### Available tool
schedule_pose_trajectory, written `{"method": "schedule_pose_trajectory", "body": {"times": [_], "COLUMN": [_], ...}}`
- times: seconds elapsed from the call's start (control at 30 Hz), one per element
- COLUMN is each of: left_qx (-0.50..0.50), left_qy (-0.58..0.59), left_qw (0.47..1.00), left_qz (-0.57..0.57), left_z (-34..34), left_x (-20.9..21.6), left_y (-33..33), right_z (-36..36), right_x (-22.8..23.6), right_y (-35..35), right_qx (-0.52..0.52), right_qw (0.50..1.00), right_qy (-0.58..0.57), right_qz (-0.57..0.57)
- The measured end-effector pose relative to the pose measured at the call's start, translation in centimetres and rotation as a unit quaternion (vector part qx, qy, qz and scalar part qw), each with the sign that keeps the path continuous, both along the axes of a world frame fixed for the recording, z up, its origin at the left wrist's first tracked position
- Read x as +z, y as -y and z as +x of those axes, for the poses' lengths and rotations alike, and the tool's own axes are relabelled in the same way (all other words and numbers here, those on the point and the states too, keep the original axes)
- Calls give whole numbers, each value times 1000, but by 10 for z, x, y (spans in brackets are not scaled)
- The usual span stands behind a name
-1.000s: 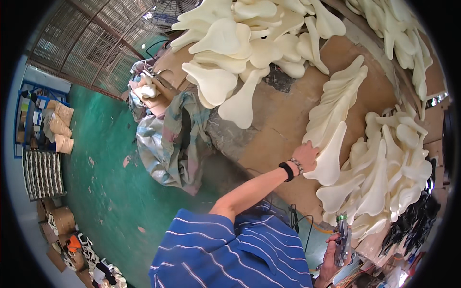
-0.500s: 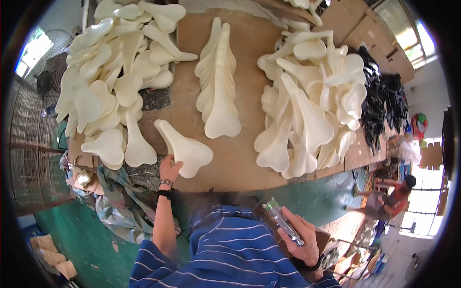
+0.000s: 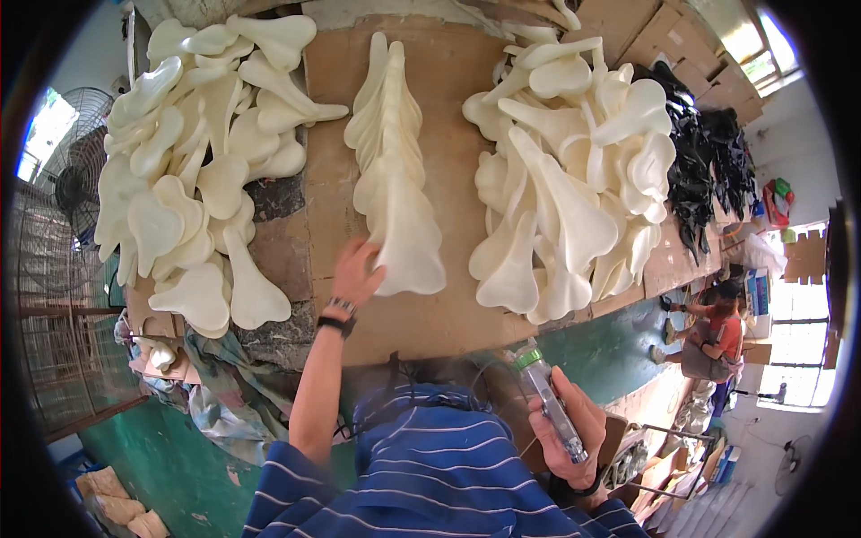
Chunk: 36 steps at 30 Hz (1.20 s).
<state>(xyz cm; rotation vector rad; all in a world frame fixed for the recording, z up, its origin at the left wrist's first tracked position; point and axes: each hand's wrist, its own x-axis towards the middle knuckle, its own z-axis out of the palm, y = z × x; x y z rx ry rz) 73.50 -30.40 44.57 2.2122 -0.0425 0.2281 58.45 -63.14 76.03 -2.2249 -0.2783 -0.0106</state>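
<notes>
A long overlapping row of cream bicycle saddle pads point(image 3: 381, 125) runs away from me up the middle of the cardboard-covered table. My left hand point(image 3: 357, 272) is at the near end of it, its bent fingers on the left edge of the nearest saddle pad point(image 3: 411, 255). That pad lies wide end toward me, over the one behind it; its gripped underside is hidden. Low on the right, over the floor, my right hand point(image 3: 570, 426) is wrapped round a clear-bodied, tube-shaped tool point(image 3: 550, 403) with a green collar.
Loose piles of the same pads flank the row, a left pile point(image 3: 188, 188) and a right pile point(image 3: 574, 179). Black pieces point(image 3: 708, 161) are heaped farther right. Cloth point(image 3: 220, 386) drapes off the table's front left. A caged fan point(image 3: 76, 179) stands at left; a seated person point(image 3: 713, 336) is at right.
My left hand has carried a saddle pad from the table's front left up and right onto the near end of the row. My right hand still holds the tool, slightly farther right.
</notes>
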Motion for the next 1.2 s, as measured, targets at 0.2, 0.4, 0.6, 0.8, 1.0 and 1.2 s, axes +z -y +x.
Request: {"method": "schedule_pose_trajectory", "body": {"times": [0.2, 0.4, 0.6, 0.8, 1.0, 1.2], "left_qx": [-64, 46, 145, 43, -137, -180], "left_qy": [-45, -85, -159, -82, 31, -48], "left_qw": [996, 995, 973, 993, 989, 971], "left_qz": [42, 34, 78, 80, 55, 149], "left_z": [51, -30, -76, -53, 45, 135], "left_x": [-22, 31, -1, 27, 39, -30], "left_y": [31, -47, -108, -82, -29, 12], "right_z": [-12, -6, 6, 19, 5, 20], "right_x": [-7, -10, -6, 1, -8, -20], "right_y": [0, -1, -14, -30, -38, -35], "right_qx": [6, 21, -4, -32, -84, -74], "right_qw": [999, 988, 992, 999, 996, 996], "right_qy": [-33, -148, -119, -17, -10, -51], "right_qz": [-12, -25, -33, -21, -3, 21]}}
